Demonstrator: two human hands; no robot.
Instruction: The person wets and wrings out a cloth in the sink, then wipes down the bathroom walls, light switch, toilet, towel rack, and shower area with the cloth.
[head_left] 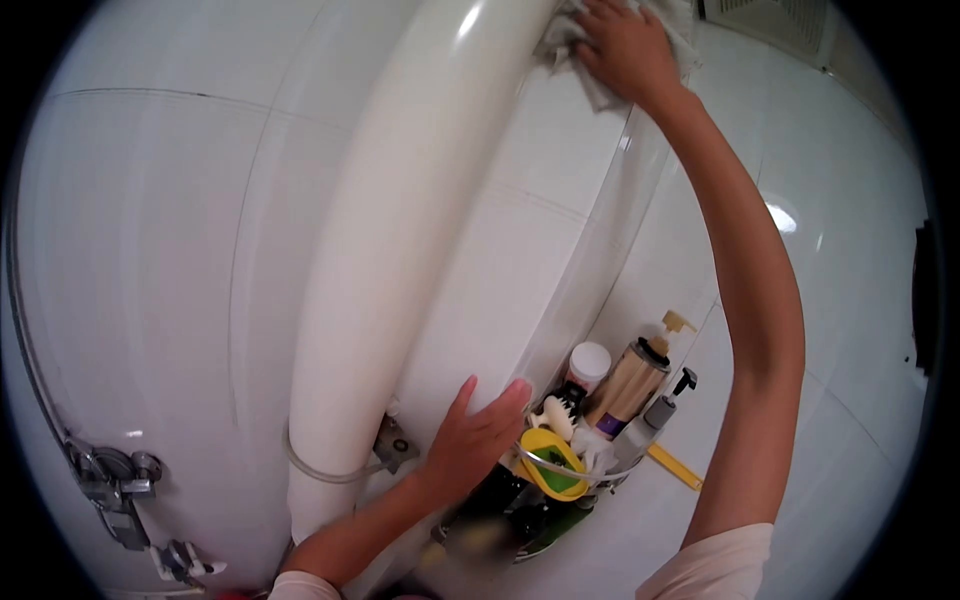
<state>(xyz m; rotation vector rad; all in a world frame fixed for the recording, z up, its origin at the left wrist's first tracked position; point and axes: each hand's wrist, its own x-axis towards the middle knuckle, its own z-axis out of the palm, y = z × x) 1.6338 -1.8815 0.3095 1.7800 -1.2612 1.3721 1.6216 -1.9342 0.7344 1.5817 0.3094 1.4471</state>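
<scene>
High up at the top of the view, my right hand [628, 48] presses a whitish-grey cloth [603, 85] against the tiled wall, beside the upper part of a thick white pipe [400, 200]. Its fingers lie bent over the cloth. Lower down, my left hand [470, 445] has its fingers stretched out and its fingertips against the white tiled corner. It holds nothing. Just right of it is a corner rack [570, 475] with a metal rail. On the rack are a gold pump bottle [627, 385], a white-lidded jar [589, 363] and a yellow-and-green soap dish [552, 465].
A grey pump bottle [655, 418] stands at the rack's right, near a yellow strip [675, 467] on the wall. A metal ring and bracket [395, 445] encircle the pipe. Shower taps [115, 480] with a hose are at lower left. A vent [775, 20] is at top right.
</scene>
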